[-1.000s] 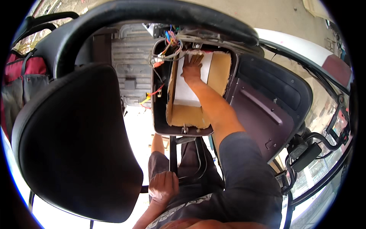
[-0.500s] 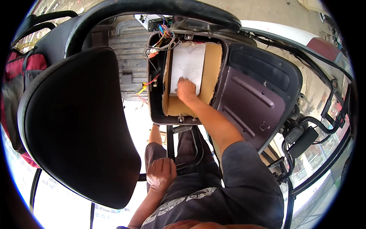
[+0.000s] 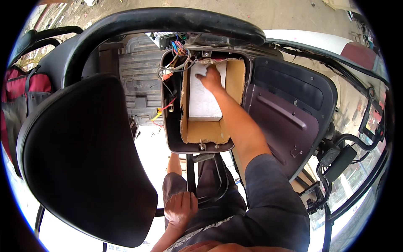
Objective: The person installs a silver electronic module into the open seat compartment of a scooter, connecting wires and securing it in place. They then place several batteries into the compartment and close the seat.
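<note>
Pale, dusty ground lies beyond a deep black plastic bin (image 3: 166,133), with a thick black curved handrail (image 3: 168,21) between them. Left of the bin stands a black padded seat (image 3: 90,164); right of it hangs its open purplish-brown lid (image 3: 289,117). Inside the bin, a white flat sheet (image 3: 205,105) lies within a tan cardboard liner (image 3: 205,133). The bare right hand (image 3: 210,79) has moved from the sheet's near end, where it was loosely fisted, to the bin's far end; its thumb stands apart, but I cannot tell whether the shaded fingertips grip anything. The left hand (image 3: 180,208) stays clenched on the bin's near side, against black metal bars (image 3: 191,174); what its palm encloses is hidden.
</note>
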A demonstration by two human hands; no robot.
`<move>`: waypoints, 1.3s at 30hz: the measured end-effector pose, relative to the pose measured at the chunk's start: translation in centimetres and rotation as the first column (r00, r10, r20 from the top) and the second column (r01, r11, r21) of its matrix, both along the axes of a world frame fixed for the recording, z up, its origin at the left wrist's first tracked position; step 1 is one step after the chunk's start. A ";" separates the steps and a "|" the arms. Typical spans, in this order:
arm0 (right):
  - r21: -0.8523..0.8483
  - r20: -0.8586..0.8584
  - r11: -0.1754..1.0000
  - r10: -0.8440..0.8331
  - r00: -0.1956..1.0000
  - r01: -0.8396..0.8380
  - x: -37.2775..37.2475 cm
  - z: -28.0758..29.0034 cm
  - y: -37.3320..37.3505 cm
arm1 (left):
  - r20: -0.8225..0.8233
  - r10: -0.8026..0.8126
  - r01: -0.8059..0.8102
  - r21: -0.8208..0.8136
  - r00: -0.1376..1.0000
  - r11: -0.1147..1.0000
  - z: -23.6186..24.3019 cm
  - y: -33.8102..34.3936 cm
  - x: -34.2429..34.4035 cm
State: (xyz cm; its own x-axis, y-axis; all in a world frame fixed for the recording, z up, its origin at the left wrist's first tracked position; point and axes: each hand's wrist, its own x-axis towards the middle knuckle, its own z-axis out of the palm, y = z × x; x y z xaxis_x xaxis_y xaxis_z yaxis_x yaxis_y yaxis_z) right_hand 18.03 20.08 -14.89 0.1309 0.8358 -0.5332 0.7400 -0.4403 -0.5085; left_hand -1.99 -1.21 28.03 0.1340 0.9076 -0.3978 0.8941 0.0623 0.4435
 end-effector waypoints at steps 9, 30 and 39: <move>0.201 0.208 0.979 -0.061 0.976 0.018 -2.7 -5.4 5.8 | -0.075 -0.047 0.041 -0.088 0.996 0.995 0.0 -0.1 0.0; 0.075 0.279 0.997 -0.022 0.960 0.001 -1.3 -8.2 6.9 | 0.001 -0.078 0.078 -0.020 0.997 0.997 0.0 0.3 -0.4; -0.087 -0.201 0.990 -0.126 0.971 0.111 -2.5 -2.4 5.3 | 0.015 -0.023 0.023 0.001 1.000 1.000 0.3 -0.2 0.0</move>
